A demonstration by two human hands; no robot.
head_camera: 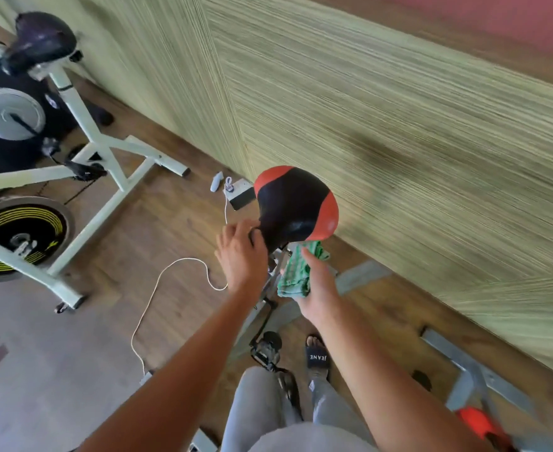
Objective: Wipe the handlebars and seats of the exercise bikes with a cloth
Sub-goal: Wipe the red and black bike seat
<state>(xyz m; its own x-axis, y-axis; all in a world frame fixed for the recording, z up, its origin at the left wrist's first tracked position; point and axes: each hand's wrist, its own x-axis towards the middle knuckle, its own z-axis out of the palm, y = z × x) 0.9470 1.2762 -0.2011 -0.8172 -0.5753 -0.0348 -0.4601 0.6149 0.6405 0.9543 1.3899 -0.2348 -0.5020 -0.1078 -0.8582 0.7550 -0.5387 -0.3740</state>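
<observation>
A black and red bike seat (293,203) stands in the middle of the view on a grey frame. My left hand (240,256) grips the seat's narrow front end, fingers curled round it. My right hand (319,288) holds a green checked cloth (296,272) bunched just below the seat's near right edge, against the seat post. At the upper left stands a second bike with a white frame and a black seat (43,40). No handlebars are in view.
A green striped wall (366,109) runs close behind the seat. On the wooden floor lie a white cable (157,288) and a small box (240,195) with a plug. The white bike's flywheel (17,236) is at the left. My sandalled foot (317,355) stands by a pedal (267,349).
</observation>
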